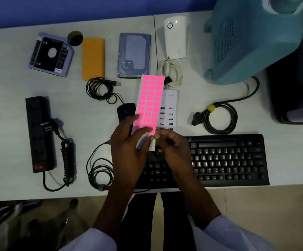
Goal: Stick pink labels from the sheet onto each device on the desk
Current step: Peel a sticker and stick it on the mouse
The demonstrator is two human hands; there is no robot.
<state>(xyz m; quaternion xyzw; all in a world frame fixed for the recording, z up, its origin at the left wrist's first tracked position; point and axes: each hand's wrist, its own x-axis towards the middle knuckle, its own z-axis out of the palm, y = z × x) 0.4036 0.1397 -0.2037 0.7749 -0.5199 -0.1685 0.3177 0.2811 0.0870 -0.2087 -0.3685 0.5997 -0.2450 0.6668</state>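
A long sheet of pink labels (pixel 150 98) stands up over the middle of the desk. My left hand (pixel 129 145) grips its lower end, thumb across the bottom pink rows. My right hand (pixel 172 145) pinches the sheet's white bottom edge, fingertips close together; I cannot tell whether a label is between them. Devices lie around: a black mouse (pixel 124 111) half behind the sheet, a black keyboard (pixel 228 160), a black power strip (pixel 38 133), a hard drive (pixel 133 55), a drive caddy (pixel 50 54), an orange block (pixel 92 57), a white adapter (pixel 175 37) and a white multi-port charger (pixel 170 109).
Coiled cables lie about: black USB lead (pixel 100 89), white cable (pixel 172 73), thick black power cord (pixel 219 118), mouse cable (pixel 100 173). A teal appliance (pixel 252 38) and a dark box (pixel 295 87) fill the right back corner. The desk's front edge (pixel 56 196) runs below my wrists.
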